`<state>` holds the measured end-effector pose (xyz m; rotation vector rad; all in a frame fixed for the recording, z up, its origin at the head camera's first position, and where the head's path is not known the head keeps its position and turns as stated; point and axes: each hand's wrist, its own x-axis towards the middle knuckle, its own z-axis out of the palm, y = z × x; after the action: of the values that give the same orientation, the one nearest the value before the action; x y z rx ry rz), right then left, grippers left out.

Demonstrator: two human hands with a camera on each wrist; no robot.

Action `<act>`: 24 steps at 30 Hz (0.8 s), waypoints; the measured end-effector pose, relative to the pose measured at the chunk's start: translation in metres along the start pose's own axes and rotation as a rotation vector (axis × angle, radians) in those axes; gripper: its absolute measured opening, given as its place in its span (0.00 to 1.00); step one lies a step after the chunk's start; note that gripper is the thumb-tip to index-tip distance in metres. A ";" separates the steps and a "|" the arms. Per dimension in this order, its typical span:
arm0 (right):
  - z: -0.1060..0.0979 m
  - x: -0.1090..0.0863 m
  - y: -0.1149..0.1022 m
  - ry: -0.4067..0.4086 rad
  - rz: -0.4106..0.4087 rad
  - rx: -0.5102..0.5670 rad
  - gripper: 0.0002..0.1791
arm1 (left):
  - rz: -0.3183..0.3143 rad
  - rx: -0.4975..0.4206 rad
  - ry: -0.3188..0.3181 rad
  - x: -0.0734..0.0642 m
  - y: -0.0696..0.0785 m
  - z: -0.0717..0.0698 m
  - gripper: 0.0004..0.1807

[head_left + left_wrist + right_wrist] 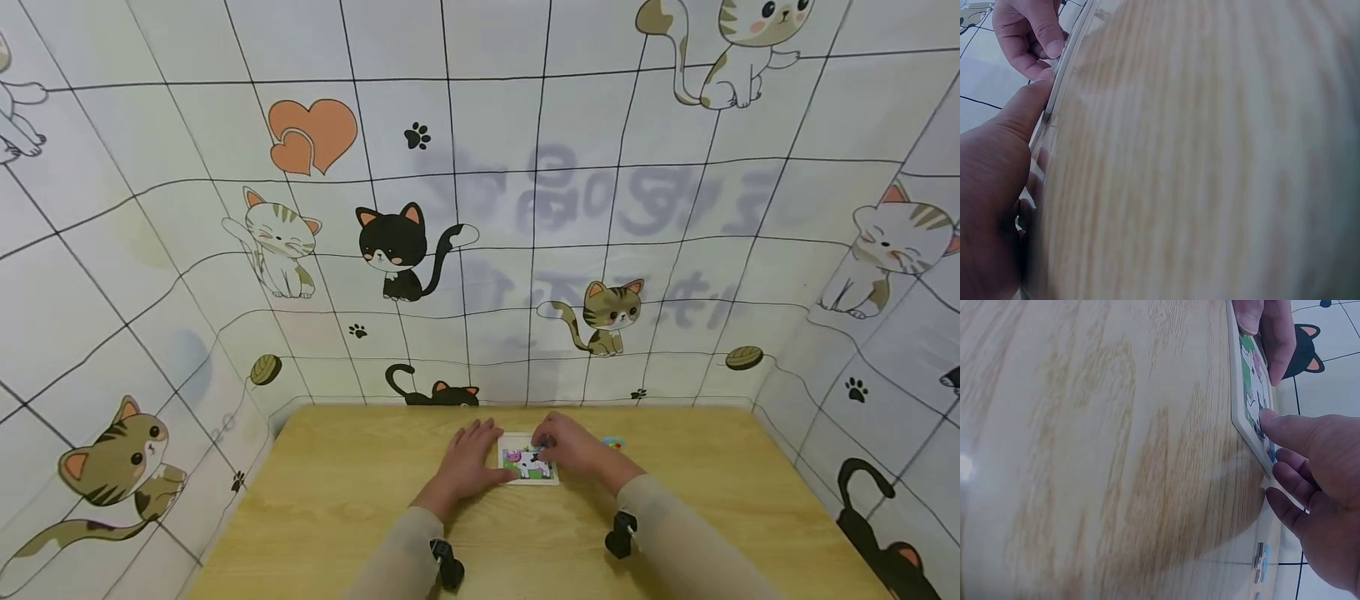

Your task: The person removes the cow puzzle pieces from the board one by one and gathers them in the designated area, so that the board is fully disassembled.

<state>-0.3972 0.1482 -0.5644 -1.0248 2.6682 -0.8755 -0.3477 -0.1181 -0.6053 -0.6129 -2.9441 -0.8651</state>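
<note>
A small picture puzzle with a pale frame and a cow on green lies flat near the table's far edge. My left hand spans its left side with fingers stretched forward, the thumb touching the lower left edge. My right hand bends over its upper right part, fingertips pinching a small dark-bluish puzzle piece mostly hidden by them. From the right wrist, the right thumb meets the face of the puzzle. The left wrist view shows the board only edge-on.
Loose colourful pieces lie on the wooden table just right of the right hand; the right wrist view also shows a loose piece. A white sheet with cats and grid lines encloses the table's back and sides.
</note>
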 end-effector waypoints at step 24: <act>-0.001 0.000 0.001 -0.002 0.009 0.000 0.07 | -0.026 0.001 -0.025 -0.001 0.003 -0.006 0.49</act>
<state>-0.3979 0.1491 -0.5645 -1.0123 2.6691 -0.8716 -0.3463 -0.1195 -0.5988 -0.5914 -2.9805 -0.8641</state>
